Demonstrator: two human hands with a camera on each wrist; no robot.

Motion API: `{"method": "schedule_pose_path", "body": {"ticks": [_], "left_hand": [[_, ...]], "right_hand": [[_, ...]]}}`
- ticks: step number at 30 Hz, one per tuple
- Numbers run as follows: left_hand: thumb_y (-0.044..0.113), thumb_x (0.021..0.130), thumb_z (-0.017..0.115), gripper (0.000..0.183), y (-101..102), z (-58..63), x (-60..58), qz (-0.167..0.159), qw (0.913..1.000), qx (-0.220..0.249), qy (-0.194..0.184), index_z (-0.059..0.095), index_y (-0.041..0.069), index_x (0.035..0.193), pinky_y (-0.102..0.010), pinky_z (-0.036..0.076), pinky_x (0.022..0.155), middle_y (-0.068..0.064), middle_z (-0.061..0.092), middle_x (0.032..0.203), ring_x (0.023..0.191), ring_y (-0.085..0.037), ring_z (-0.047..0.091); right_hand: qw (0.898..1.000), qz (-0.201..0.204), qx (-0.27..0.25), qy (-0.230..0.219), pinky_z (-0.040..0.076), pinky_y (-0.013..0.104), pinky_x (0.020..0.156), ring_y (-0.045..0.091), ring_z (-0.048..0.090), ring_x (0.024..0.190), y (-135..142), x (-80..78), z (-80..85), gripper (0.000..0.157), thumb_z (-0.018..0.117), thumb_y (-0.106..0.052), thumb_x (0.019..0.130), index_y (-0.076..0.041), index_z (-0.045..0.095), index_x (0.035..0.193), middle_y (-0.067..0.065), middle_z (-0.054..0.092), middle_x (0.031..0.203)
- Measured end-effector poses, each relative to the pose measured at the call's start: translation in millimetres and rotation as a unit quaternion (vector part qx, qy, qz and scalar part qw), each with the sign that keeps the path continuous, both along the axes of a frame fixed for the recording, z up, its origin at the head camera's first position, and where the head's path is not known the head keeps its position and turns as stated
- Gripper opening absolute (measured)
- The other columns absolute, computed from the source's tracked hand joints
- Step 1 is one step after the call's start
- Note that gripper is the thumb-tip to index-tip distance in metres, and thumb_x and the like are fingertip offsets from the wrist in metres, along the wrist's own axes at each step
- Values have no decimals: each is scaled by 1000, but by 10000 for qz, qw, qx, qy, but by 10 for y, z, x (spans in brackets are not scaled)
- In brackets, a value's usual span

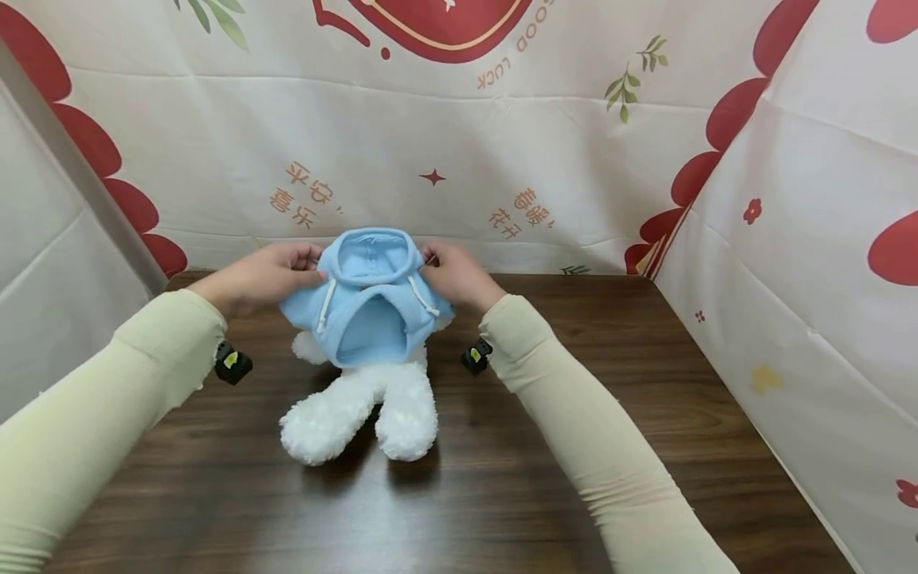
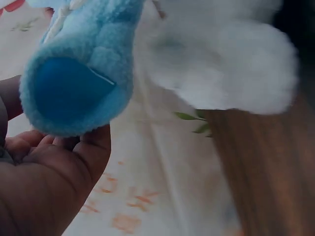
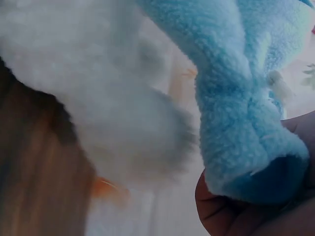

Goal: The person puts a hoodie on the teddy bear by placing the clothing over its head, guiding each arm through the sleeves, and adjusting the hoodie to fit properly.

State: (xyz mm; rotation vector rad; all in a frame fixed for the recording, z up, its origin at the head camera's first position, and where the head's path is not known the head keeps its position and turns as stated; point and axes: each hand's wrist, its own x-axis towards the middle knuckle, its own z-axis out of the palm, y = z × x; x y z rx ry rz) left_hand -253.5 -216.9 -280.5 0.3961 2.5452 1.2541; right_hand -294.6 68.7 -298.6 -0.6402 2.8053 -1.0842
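A small light-blue plush hoodie (image 1: 347, 307) with white drawstrings is held up in front of a white fluffy plush toy (image 1: 405, 410). My left hand (image 1: 268, 275) grips the hoodie at its left side near the hood, while my right hand (image 1: 459, 275) pinches the opposite side. The hood and the bottom hem gape toward me. Below the hem the toy's two legs point toward me on the table; its head and most of its body are hidden. In the left wrist view, fingers lie around an open sleeve (image 2: 120, 59). The right wrist view shows the other sleeve (image 3: 226, 118) against the fingers.
The dark wooden table (image 1: 545, 454) extends on both sides of the toy. A white printed cloth (image 1: 430, 135) hangs behind its far edge, with further cloth panels at left and right. Each sleeved wrist carries a small black camera (image 1: 233, 364).
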Motion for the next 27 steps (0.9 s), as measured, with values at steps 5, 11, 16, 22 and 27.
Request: {"method": "schedule_pose_path", "body": {"ticks": [5,11,16,22,27], "left_hand": [[25,104,52,41,-4,-363,-45,174,9982,-573,81,51,-4,134,-36,49,82,-17,59,114,99,-26,57],[50,100,51,64,-63,-647,-18,307,9958,-810,-280,51,-1,138,-44,47,92,-20,56,130,113,-30,55],[53,98,55,67,-164,-690,37,-169,9951,-582,-782,49,0,139,-47,50,91,-18,55,130,111,-28,55],[36,98,62,55,-164,-751,96,-363,9938,-209,-1032,49,-1,137,-50,52,90,-19,54,130,111,-30,56],[27,98,62,33,-98,-804,147,-250,9971,-220,-687,58,2,118,-47,53,84,-12,60,109,97,-26,58]], "right_hand": [[9999,4,-36,-163,44,30,69,20,52,78,-17,-36,-235,10,54,-12,100,-5,60,95,8,58,92],[9985,2,66,-553,43,32,67,21,52,74,69,-30,-373,19,55,-25,102,-8,60,95,7,58,88],[9948,102,482,-890,48,35,73,22,57,86,172,-50,-435,28,55,-34,100,-11,62,113,5,62,109],[9924,195,574,-1073,50,36,70,22,59,81,273,-36,-521,37,54,-41,98,-12,62,119,6,62,108],[9948,211,341,-936,49,35,65,21,56,71,325,1,-576,32,56,-38,99,-10,64,113,8,61,93]]}}
